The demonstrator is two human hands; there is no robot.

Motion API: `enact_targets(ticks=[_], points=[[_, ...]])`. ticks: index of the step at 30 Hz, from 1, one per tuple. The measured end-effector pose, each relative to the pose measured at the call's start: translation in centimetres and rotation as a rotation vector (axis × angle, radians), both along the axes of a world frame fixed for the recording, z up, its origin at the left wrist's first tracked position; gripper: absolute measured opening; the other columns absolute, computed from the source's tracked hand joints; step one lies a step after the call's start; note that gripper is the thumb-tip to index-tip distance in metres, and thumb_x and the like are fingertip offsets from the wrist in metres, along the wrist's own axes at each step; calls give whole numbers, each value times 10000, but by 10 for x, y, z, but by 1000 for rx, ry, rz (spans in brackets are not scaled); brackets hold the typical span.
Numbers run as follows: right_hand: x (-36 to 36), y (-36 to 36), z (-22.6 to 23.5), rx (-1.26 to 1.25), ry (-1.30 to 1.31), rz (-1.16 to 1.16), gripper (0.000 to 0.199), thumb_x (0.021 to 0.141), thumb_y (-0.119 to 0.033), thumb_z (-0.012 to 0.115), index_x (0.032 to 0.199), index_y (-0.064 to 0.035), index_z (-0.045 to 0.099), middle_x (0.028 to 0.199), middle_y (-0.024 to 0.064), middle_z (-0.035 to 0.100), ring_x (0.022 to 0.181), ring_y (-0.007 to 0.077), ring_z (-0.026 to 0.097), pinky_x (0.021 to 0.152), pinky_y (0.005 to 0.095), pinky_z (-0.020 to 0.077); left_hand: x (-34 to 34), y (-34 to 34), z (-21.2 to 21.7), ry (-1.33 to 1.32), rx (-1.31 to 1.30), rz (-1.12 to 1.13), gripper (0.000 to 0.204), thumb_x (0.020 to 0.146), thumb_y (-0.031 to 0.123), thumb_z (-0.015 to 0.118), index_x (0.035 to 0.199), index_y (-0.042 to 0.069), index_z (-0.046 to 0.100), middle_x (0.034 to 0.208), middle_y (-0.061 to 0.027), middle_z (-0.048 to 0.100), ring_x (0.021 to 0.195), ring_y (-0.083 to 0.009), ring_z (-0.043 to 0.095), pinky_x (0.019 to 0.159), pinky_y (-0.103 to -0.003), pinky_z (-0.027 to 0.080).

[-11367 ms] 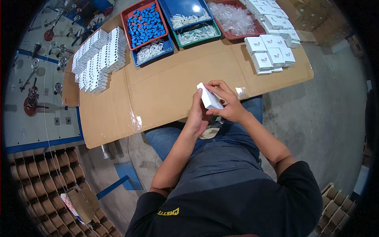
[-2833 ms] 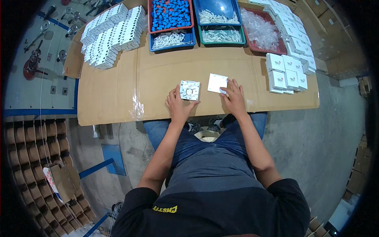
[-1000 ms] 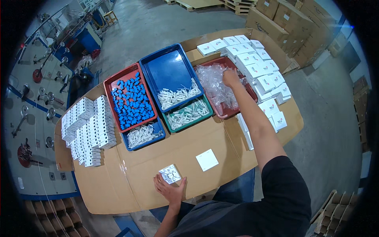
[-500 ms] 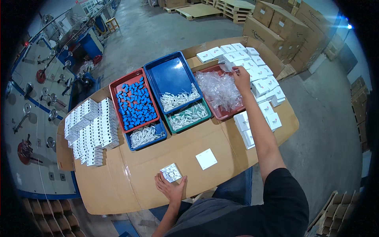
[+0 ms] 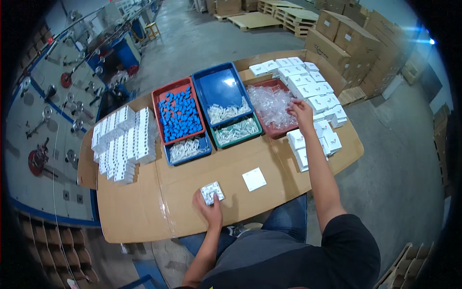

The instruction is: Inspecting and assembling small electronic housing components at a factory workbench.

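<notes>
My left hand point(image 5: 210, 206) is wrapped round a small white square housing point(image 5: 211, 190) with white and metallic parts inside, held at the front of the cardboard-covered table. My right hand point(image 5: 302, 113) reaches to the right edge of a red tray heaped with clear plastic bags point(image 5: 272, 103). Its fingertips are pinched together on what looks like one of the clear bags. Between the hands, nearer the left one, a flat white square plate point(image 5: 254, 179) lies on the cardboard.
White boxes point(image 5: 319, 104) are stacked at right, small white blocks point(image 5: 126, 144) at left. A red tray of blue pieces point(image 5: 180, 114), a blue tray point(image 5: 217, 86), a smaller blue tray point(image 5: 188, 160) and a green tray point(image 5: 236, 143) hold small parts. Large cartons point(image 5: 332, 50) stand beyond.
My right hand has drawn back from the far right part of the red tray toward its near right edge. The left hand still holds the white housing. The whole view has shifted slightly.
</notes>
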State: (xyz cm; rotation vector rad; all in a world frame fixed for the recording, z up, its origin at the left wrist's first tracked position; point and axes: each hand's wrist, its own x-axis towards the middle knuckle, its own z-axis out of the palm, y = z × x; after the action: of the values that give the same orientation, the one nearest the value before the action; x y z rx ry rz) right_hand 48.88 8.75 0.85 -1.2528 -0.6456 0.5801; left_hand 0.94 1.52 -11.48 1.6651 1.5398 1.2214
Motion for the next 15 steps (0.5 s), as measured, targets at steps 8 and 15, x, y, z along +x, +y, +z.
enact_targets(ticks=[8, 15], points=[[-180, -105, 31, 75, 384, 355, 153, 955, -56, 707, 1081, 9, 649, 974, 85, 708, 871, 189, 718, 778, 310, 599, 115, 14, 140, -699, -479, -528, 318, 1006, 198, 687, 1215, -37, 636, 1073, -99, 719, 908, -150, 681, 812, -268, 542], [-216, -123, 24, -73, 250, 363, 161, 969, -48, 690, 1105, 31, 658, 954, 103, 706, 870, 199, 729, 778, 326, 619, 107, 10, 143, -707, -403, -464, 190, 1002, 165, 692, 1077, -8, 670, 943, -52, 709, 787, -73, 608, 695, -217, 485]])
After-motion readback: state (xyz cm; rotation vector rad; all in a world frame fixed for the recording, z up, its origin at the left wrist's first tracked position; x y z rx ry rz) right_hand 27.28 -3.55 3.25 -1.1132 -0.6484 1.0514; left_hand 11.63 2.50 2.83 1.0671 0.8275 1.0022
